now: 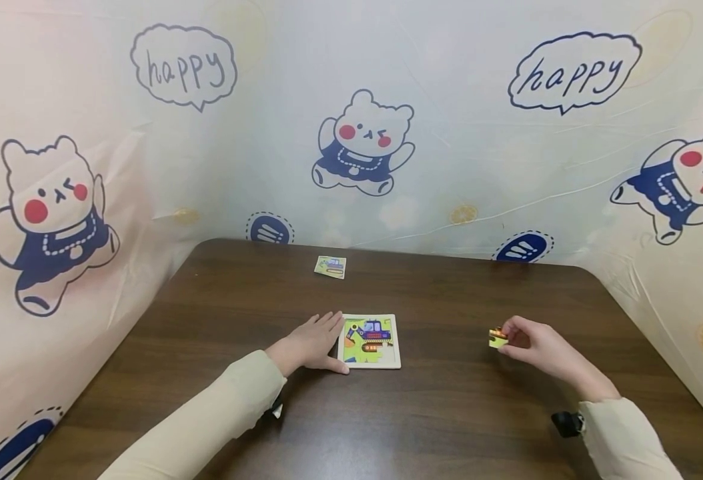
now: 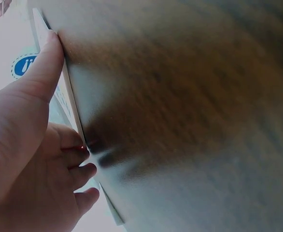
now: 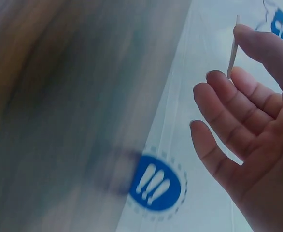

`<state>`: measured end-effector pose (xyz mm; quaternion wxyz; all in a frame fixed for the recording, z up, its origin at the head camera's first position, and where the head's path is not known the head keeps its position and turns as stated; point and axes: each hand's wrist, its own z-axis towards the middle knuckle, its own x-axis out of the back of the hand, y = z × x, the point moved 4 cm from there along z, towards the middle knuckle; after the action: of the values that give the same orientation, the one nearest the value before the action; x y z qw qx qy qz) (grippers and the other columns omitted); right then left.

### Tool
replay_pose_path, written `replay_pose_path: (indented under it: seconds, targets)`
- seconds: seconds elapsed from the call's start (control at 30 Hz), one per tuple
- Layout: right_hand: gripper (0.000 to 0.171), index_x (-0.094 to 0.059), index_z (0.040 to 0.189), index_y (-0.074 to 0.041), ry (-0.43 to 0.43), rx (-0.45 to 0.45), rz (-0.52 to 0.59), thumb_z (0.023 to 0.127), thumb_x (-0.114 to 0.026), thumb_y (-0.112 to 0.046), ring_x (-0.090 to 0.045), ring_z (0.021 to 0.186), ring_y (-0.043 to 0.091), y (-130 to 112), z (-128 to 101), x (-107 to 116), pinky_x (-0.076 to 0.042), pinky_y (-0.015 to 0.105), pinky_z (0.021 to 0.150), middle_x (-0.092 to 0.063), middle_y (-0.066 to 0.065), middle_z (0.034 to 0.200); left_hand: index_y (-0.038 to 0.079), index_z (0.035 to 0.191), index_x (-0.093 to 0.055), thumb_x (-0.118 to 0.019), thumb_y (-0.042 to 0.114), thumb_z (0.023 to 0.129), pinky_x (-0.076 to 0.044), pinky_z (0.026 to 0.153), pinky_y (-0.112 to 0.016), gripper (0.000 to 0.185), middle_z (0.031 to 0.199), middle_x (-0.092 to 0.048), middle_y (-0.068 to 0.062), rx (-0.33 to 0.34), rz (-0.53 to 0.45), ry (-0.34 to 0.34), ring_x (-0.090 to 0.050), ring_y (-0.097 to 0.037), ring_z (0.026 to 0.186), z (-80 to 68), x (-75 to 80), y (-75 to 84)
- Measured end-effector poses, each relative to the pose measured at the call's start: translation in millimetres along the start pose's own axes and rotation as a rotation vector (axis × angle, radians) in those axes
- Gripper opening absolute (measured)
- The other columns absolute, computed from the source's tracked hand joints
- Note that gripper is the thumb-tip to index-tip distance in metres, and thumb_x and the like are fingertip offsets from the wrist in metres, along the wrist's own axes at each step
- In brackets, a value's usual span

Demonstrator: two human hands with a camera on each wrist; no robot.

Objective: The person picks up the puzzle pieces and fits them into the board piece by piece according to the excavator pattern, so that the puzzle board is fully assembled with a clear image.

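Two hands are at work on the dark wooden desk (image 1: 447,413). Your left hand (image 1: 312,343) lies flat with fingers straight, pressed against the left edge of the puzzle board (image 1: 369,341), which sits near the middle of the desk; the left wrist view shows your thumb (image 2: 42,67) laid along the board's edge (image 2: 71,104) and the fingertips touching it. Your right hand (image 1: 537,347) is toward the right side of the desk, well apart from the board, pinching a small yellow puzzle piece (image 1: 497,339) between thumb and fingertips; in the right wrist view the piece (image 3: 233,48) shows edge-on as a thin sliver. A small picture card (image 1: 330,267) lies by itself near the far edge of the desk, beyond the board.
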<state>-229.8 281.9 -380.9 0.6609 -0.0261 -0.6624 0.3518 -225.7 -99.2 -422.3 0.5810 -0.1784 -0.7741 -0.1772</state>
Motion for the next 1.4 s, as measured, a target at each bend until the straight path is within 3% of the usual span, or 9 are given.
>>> replay_pose_path:
  seconds: [0.43,0.83,1.1,1.4]
  targets:
    - [0.021,-0.06,0.089,-0.012,-0.036,0.135,0.0,0.077,-0.076,-0.018,-0.058,0.074,0.019,-46.4,40.3,-32.6,-0.049,0.037,0.066,-0.06,-0.004,0.081,-0.002,0.143,-0.026,-0.058,0.062,0.078,-0.018,0.108,-0.042,0.097,0.149,-0.022,-0.015,0.017,-0.008,-0.006,-0.02,-0.029,0.135,-2.0,3.0,1.2]
    - [0.021,-0.06,0.087,-0.016,-0.074,0.239,-0.122,0.076,-0.076,-0.025,-0.056,0.072,0.012,-90.6,64.3,-71.9,-0.048,0.028,0.064,-0.059,-0.007,0.08,-0.002,0.143,-0.026,-0.057,0.063,0.078,-0.018,0.108,-0.042,0.097,0.149,-0.021,-0.015,0.017,0.0,-0.013,-0.019,-0.029,0.135,-2.2,1.0,0.7]
    - [0.022,-0.059,0.084,-0.015,-0.129,0.334,-0.195,0.076,-0.076,-0.027,-0.045,0.061,0.005,-117.2,74.2,-101.9,-0.041,0.021,0.055,-0.053,-0.009,0.072,-0.003,0.143,-0.027,-0.057,0.062,0.078,-0.018,0.108,-0.042,0.097,0.149,-0.022,-0.016,0.013,0.002,-0.011,-0.02,-0.029,0.135,-3.4,3.4,1.7]
    - [0.024,-0.058,0.083,-0.013,-0.198,0.284,-0.222,0.077,-0.075,-0.03,-0.043,0.058,0.006,-125.4,79.1,-113.8,-0.037,0.022,0.051,-0.05,-0.007,0.068,-0.002,0.143,-0.027,-0.056,0.063,0.078,-0.018,0.108,-0.042,0.097,0.149,-0.022,-0.016,0.003,0.004,-0.005,-0.02,-0.029,0.135,-2.0,2.3,1.9]
